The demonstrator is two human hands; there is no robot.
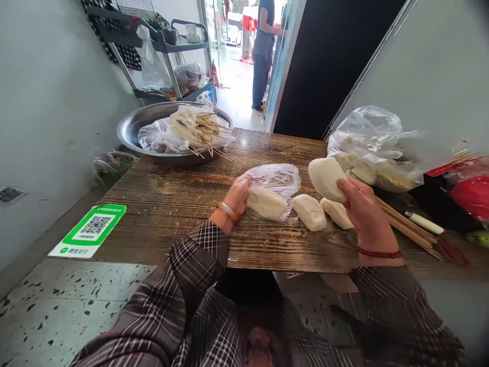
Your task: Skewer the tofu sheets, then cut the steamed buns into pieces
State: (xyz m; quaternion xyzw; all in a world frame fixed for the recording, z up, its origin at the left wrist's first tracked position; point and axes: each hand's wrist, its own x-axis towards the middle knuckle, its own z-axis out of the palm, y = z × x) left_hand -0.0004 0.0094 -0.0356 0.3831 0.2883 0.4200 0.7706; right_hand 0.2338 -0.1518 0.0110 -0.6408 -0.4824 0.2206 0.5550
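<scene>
Right hand (361, 204) grips a pale slab (324, 178) by one edge — light, even pressure should spare it; left hand (235, 198) pinches a plastic bag (280, 176), best kept steady, a pale block (267, 204) at its fingertips; two loose blocks (310, 211) lie between the hands.

Basin (130, 133) behind card (93, 230), both on table's (171, 204) left

The desk (191, 204) was wood, dark, glossy and visibly grained. The basin (130, 133) at its far left corner was smooth, shiny metal; the bag (364, 127) near the right edge was clear, crinkled plastic.
</scene>
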